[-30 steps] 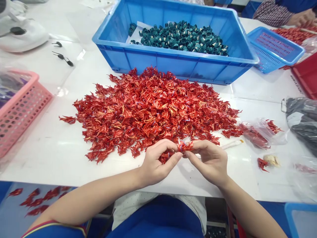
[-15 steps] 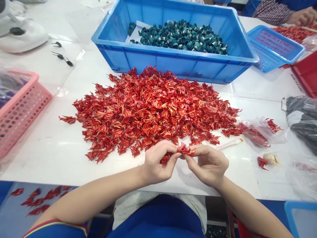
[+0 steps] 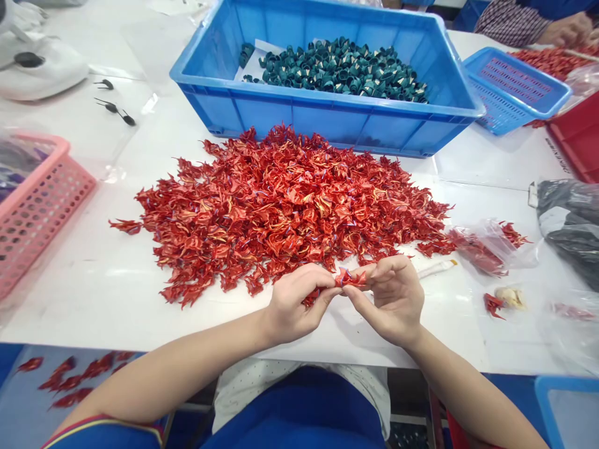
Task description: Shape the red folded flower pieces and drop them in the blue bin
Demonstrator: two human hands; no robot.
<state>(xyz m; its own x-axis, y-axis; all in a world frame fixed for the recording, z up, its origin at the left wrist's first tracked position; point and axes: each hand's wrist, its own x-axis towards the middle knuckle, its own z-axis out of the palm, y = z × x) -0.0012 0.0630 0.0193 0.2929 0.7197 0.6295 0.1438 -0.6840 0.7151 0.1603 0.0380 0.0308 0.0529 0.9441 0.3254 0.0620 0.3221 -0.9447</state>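
while beside the red pile (image 3: 281, 212), both hands (image 3: 299, 302)

Blue plastic crate (image 3: 322, 118) w/ teal paper folds (image 3: 341, 72), pink basket (image 3: 37, 231) at L.

The left hand (image 3: 299, 302) and right hand (image 3: 386, 299) pinch a folded red paper piece (image 3: 350, 279).

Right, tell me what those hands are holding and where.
One folded red paper piece, pinched at opposite ends by the left hand and the right hand.
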